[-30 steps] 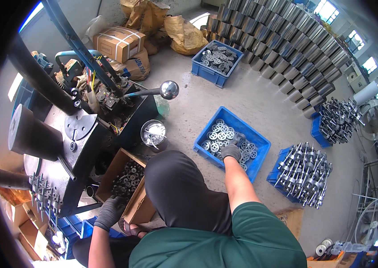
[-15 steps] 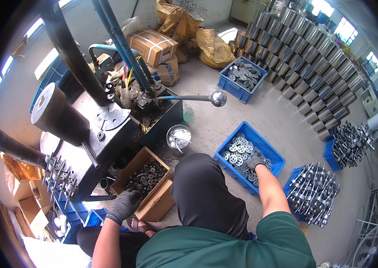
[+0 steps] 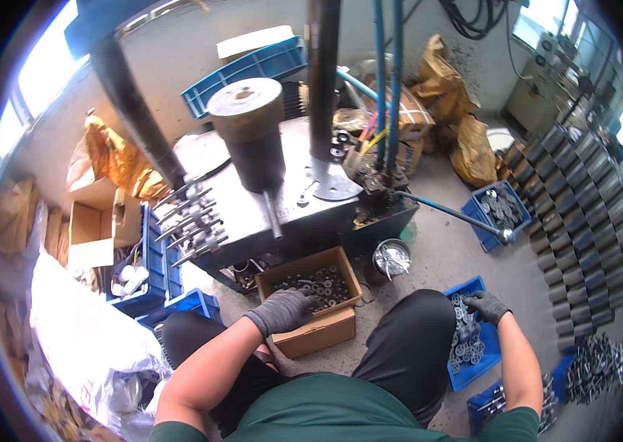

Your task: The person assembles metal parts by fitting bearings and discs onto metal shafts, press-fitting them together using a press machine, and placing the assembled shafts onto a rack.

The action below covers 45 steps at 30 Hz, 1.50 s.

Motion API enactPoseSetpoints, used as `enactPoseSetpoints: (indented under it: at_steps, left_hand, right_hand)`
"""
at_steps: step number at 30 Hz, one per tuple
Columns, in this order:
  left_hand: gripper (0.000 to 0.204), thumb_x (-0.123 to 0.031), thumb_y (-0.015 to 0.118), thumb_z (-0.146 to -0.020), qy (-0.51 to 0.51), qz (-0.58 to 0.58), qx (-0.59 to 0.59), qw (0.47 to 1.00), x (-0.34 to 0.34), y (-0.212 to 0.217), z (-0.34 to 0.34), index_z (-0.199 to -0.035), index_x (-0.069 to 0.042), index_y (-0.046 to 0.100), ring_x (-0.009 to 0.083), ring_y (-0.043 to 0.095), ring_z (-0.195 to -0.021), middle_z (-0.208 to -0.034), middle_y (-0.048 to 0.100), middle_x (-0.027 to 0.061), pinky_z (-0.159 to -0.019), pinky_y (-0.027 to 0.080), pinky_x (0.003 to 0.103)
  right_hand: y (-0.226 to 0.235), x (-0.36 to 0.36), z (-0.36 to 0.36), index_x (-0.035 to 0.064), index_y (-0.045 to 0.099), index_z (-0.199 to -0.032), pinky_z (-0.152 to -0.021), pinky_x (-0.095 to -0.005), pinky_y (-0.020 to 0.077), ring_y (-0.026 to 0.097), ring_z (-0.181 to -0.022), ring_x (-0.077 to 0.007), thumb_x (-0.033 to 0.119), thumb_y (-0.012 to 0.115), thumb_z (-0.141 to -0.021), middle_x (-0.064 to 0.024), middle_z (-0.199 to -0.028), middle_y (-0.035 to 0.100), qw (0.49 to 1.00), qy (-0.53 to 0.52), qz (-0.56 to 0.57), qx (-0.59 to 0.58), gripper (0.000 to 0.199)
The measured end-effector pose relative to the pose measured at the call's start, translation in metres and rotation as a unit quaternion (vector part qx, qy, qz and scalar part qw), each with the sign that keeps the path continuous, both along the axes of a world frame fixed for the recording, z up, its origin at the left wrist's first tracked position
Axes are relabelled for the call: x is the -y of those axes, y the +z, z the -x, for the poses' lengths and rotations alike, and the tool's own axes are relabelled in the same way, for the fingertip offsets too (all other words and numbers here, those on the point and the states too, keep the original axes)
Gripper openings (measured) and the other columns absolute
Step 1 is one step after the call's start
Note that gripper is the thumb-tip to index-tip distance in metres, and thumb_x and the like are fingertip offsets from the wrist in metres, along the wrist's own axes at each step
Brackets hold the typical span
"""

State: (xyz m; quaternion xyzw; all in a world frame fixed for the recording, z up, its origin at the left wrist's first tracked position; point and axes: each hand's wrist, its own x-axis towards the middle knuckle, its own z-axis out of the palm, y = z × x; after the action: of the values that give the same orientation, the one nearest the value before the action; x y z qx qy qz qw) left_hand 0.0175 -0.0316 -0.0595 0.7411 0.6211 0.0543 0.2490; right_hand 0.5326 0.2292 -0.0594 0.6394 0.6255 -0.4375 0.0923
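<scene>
My left hand (image 3: 282, 312), in a grey knit glove, reaches over the near edge of an open cardboard box (image 3: 350, 277). Its curled fingers come together at a heap of small dark ring-shaped metal parts (image 3: 329, 286); whatever they grip is hidden. Over on the right, my gloved right hand (image 3: 488, 307) is at the upper part of a blue plastic bin (image 3: 485, 362). Its fingers are bent and closed beside grey spoked metal wheels (image 3: 466, 331), and I cannot make out what is between them.
A press table (image 3: 241, 221) with a thick dark cylinder (image 3: 252, 140) stands ahead, and a ball-ended lever (image 3: 459, 214) juts right. A metal pail (image 3: 392, 259) sits between the box and the blue bin. Stacked shiny cylinders (image 3: 591, 228) line the right. A white sack (image 3: 90, 339) lies left.
My view has turned left, bringing the press table toward the middle. My left hand has moved further over the cardboard box. My right hand remains at the blue bin, now nearer its upper edge.
</scene>
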Motion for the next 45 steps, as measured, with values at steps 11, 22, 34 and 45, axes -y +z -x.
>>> enactPoseSetpoints:
  at_steps: [11,22,34,45]
  left_hand:
    - [0.039,-0.027,0.067,-0.096,0.019,-0.111,0.128,0.985,-0.006,0.022,-0.005,-0.128,-0.007,0.067,0.0388,0.065,-0.113,-0.119,0.066,0.0198,-0.101,0.052,0.049]
    - [0.04,-0.023,0.067,-0.102,0.197,-0.057,0.563,0.801,-0.016,0.014,-0.018,-0.136,-0.004,0.058,0.0198,0.064,-0.11,-0.121,0.069,0.0123,-0.098,0.053,0.039]
    - [0.025,-0.016,0.063,-0.101,0.339,0.111,0.595,0.72,-0.013,0.001,-0.015,-0.124,-0.005,0.066,0.0174,0.068,-0.099,-0.106,0.071,0.0071,-0.087,0.06,0.034]
    - [0.032,-0.024,0.061,-0.103,0.394,0.043,0.557,0.73,-0.02,0.007,0.008,-0.125,-0.002,0.066,0.0143,0.067,-0.09,-0.103,0.072,0.0076,-0.079,0.057,0.032]
  right_hand:
    - [0.144,0.064,0.295,0.0054,0.045,-0.149,-0.089,-0.0314,0.0576,0.066,-0.107,-0.0174,0.015,0.083,-0.087,-0.0132,-0.124,0.065,0.904,0.185,-0.075,-0.379,0.074]
    - [0.093,0.128,0.381,0.0091,0.049,-0.139,-0.099,-0.0365,0.0563,0.064,-0.118,-0.0213,0.002,0.077,-0.09,-0.0122,-0.135,0.063,0.811,0.055,0.104,-0.573,0.057]
    - [0.088,0.11,0.386,0.0062,0.053,-0.137,-0.1,-0.0371,0.0544,0.065,-0.11,-0.0219,0.001,0.075,-0.09,-0.0095,-0.124,0.065,0.78,0.051,-0.061,-0.62,0.053]
    - [0.081,0.091,0.383,-0.0009,0.059,-0.133,-0.084,-0.0296,0.0558,0.066,-0.093,-0.0155,0.009,0.074,-0.091,-0.007,-0.107,0.067,0.817,0.052,-0.109,-0.563,0.045]
